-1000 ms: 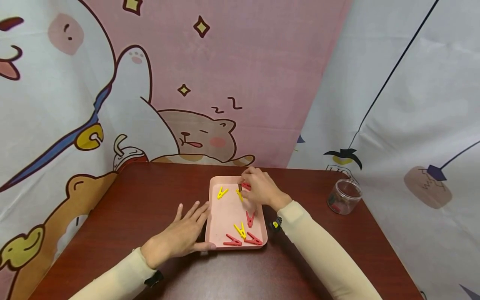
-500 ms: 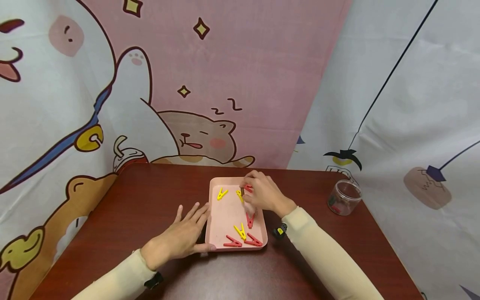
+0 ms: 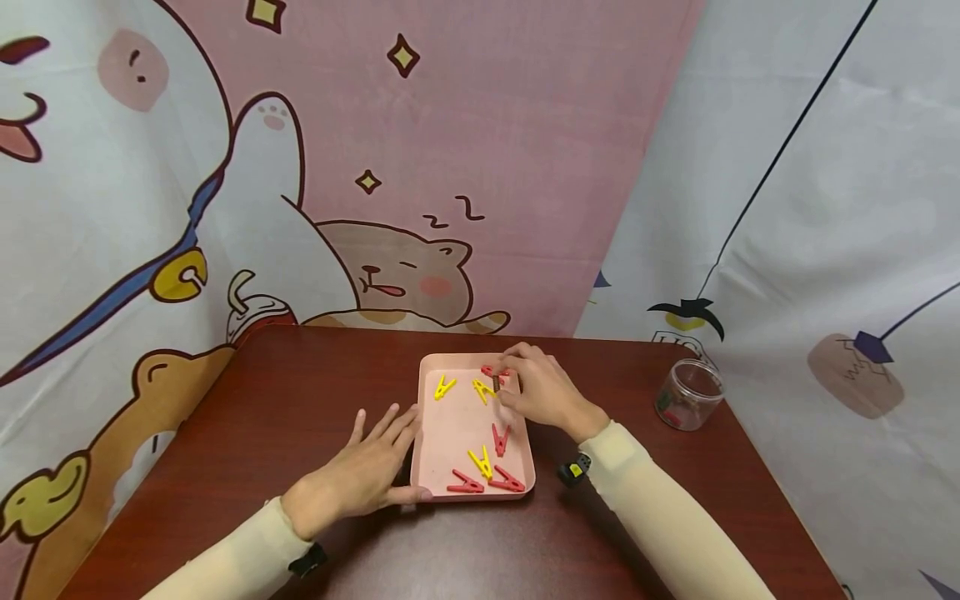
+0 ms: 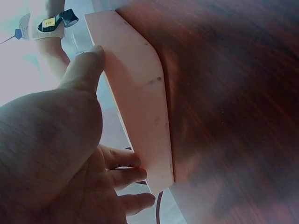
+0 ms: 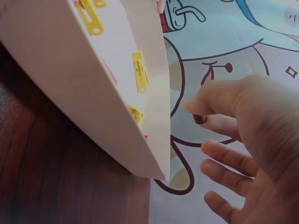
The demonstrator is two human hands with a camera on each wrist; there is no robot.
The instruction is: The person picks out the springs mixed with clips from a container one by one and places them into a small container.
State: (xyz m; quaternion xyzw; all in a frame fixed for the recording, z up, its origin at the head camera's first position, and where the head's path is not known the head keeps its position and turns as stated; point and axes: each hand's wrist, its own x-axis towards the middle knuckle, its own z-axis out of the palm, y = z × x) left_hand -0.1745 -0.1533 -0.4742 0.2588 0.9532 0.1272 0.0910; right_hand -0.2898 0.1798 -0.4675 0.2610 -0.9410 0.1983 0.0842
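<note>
A pink tray [image 3: 453,429] holds several yellow and red plastic clips, among them a yellow clip [image 3: 444,387] at its far left and a red clip [image 3: 465,482] near its front edge. My left hand [image 3: 363,471] lies with spread, straight fingers against the tray's left side, the thumb at the near corner. Over the tray's far right part, my right hand [image 3: 551,392] pinches a small brown ribbed rod [image 5: 199,119] between thumb and index finger. The rod's ends are mostly covered by the fingers. Just left of it lies another yellow clip [image 3: 483,391].
To the right, a clear jar [image 3: 688,394] stands near the table's right edge with some small red and dark things inside. The brown table [image 3: 322,367] runs back to a printed cloth [image 3: 525,167] that hangs behind and at the sides.
My right hand has shifted right and slightly toward me, with the brown rod still pinched, uncovering more of the far yellow clip. The left hand and tray stay put.
</note>
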